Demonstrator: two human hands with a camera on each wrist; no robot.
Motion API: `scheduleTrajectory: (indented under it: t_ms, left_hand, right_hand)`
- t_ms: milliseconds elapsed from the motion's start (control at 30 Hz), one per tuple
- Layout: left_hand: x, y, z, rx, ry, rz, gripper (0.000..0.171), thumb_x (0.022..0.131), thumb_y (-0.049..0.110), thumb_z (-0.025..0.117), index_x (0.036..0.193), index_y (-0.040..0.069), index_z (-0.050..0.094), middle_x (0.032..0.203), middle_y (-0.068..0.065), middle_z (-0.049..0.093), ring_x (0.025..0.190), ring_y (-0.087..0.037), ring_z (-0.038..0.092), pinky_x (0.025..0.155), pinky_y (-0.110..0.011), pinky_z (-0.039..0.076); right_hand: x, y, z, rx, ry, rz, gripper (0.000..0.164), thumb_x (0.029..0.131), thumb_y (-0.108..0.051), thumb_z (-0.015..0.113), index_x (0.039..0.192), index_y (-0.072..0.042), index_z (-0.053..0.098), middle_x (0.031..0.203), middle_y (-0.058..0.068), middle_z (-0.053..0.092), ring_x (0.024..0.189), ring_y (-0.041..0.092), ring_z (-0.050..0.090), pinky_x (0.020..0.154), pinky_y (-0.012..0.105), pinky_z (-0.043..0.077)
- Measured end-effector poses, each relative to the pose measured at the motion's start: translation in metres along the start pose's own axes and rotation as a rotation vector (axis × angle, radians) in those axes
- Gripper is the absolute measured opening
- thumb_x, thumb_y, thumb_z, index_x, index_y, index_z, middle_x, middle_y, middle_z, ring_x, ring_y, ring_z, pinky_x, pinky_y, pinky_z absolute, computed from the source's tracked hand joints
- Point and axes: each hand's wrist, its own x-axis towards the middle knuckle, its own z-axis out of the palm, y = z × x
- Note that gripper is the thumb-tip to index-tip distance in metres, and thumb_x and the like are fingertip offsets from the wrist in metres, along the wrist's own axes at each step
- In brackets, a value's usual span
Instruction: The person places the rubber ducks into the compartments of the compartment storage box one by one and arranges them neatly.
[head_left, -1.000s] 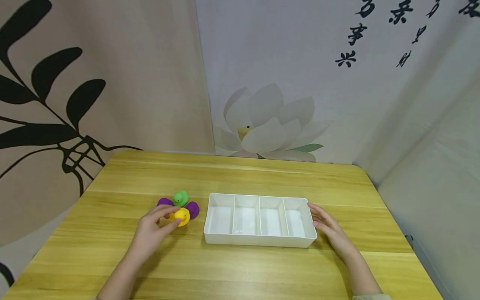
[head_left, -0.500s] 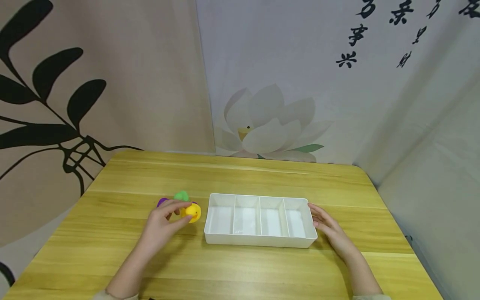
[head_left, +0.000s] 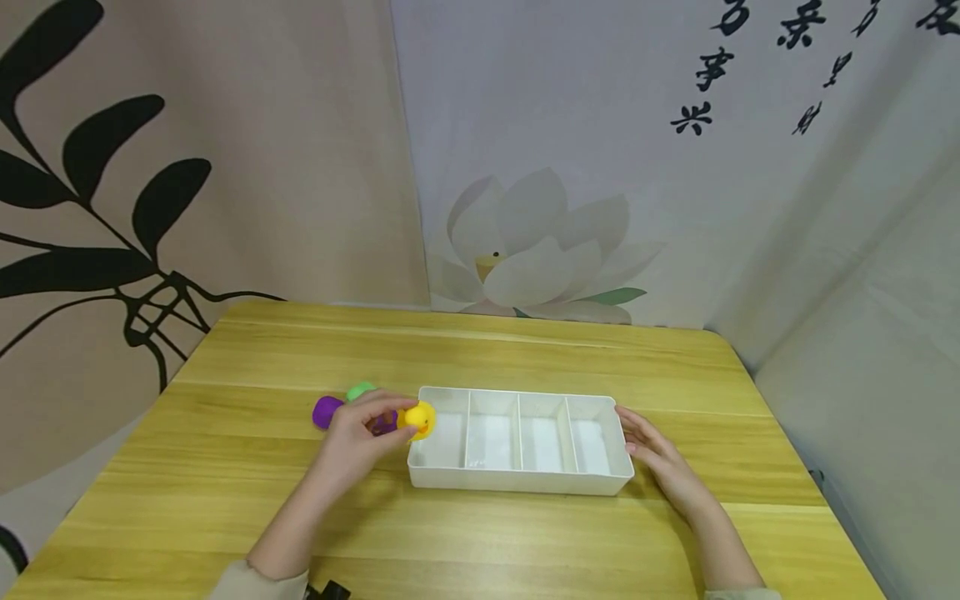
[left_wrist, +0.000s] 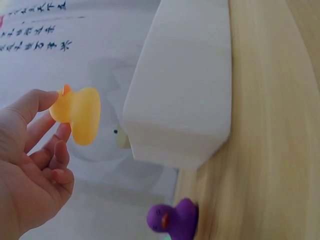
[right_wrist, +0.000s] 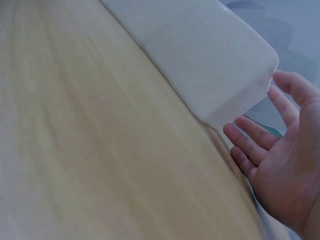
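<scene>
Between thumb and fingertips, my left hand point(head_left: 352, 437) pinches a yellow rubber duck point(head_left: 422, 420), held up over the left end of a white box point(head_left: 521, 482) with a row of open compartments. In the left wrist view the duck point(left_wrist: 85, 115) shows clear of the table, beside the box wall point(left_wrist: 180, 75). My right hand point(head_left: 663, 462) rests its fingertips against the box's right end, fingers loosely extended. Behind the left hand are a purple duck point(head_left: 326, 412), a second purple duck point(head_left: 386, 423) partly hidden by the fingers, and a green duck point(head_left: 361, 390), its lower part covered.
The wooden table point(head_left: 525, 550) ends at a back edge against a hanging cloth point(head_left: 555, 125) printed with a lotus and characters. A small black object point(head_left: 330, 591) shows by the left sleeve point(head_left: 262, 582) at the bottom of the head view.
My left hand has lifted the yellow duck from the group of ducks and carried it right to the box's left end. The right hand and box have stayed put.
</scene>
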Motion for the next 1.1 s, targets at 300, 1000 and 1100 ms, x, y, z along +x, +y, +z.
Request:
scheduleTrajectory:
  t_ms: [300, 1000, 1100]
  left_hand:
    - [0.01, 0.006, 0.019, -0.048, -0.047, -0.023, 0.026, 0.076, 0.007, 0.081, 0.101, 0.007, 0.074, 0.103, -0.002, 0.067, 0.078, -0.025, 0.05, 0.058, -0.023, 0.039]
    - [0.032, 0.019, 0.066, -0.119, -0.202, 0.097, 0.025, 0.08, 0.009, 0.078, 0.104, 0.013, 0.074, 0.1, 0.007, 0.068, 0.078, -0.026, 0.051, 0.062, -0.03, 0.038]
    - [0.036, 0.022, 0.072, -0.133, -0.225, 0.111, 0.024, 0.081, 0.009, 0.077, 0.105, 0.012, 0.074, 0.1, 0.005, 0.068, 0.078, -0.03, 0.051, 0.063, -0.03, 0.038]
  right_hand:
    - [0.002, -0.001, 0.0, 0.009, -0.007, -0.005, 0.051, 0.1, -0.011, 0.046, 0.149, -0.006, 0.03, 0.146, 0.022, 0.035, 0.125, 0.009, 0.042, 0.096, 0.022, 0.038]
    - [0.001, 0.002, 0.0, 0.023, -0.009, -0.015, 0.052, 0.1, -0.011, 0.047, 0.149, -0.006, 0.03, 0.146, 0.014, 0.036, 0.125, 0.009, 0.042, 0.096, 0.023, 0.038]
    - [0.001, 0.002, 0.0, 0.024, -0.008, -0.016, 0.052, 0.1, -0.011, 0.047, 0.149, -0.006, 0.029, 0.147, 0.013, 0.036, 0.125, 0.009, 0.042, 0.096, 0.023, 0.038]
